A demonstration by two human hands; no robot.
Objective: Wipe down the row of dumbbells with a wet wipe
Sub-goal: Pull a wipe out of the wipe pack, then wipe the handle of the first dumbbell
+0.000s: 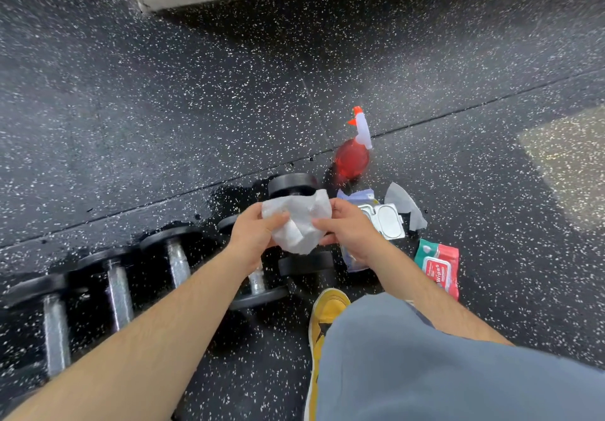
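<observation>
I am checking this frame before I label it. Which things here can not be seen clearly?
- Rightmost dumbbell, head view: its handle is hidden behind the wet wipe held by the left hand and right hand.
- Leftmost dumbbell: blurred.
- Red wipes pack: most print too small.

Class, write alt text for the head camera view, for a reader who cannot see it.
Two bare hands, left hand and right hand, hold a white wet wipe above a row of dumbbells on speckled black floor. A red spray bottle and wipe packs lie to the right.
</observation>
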